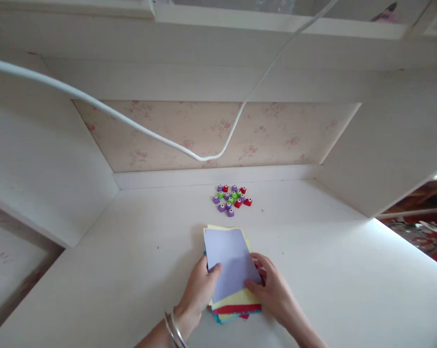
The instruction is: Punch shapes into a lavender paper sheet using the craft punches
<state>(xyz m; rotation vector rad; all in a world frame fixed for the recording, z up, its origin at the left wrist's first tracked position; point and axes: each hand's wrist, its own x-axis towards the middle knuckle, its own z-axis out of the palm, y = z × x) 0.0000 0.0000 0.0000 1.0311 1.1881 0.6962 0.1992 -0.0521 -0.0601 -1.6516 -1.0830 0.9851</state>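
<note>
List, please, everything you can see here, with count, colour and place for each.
paper stack: one, lilac top sheet over yellow, red and blue, near desk edge
small punches: a cluster, purple, green and red, behind the stack
desk: one, white
cable: one, white, hanging across the back panel
bangles: silver, on left wrist
left hand: on the stack's left edge
right hand: on the stack's right edge

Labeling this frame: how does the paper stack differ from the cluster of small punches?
The paper stack is flat, layered sheets; the punches are small chunky pieces, loosely clustered. The stack lies near, with the left hand and right hand on its lavender top sheet; the punches sit farther back, untouched. Both are multicoloured and rest on the white desk.
</note>
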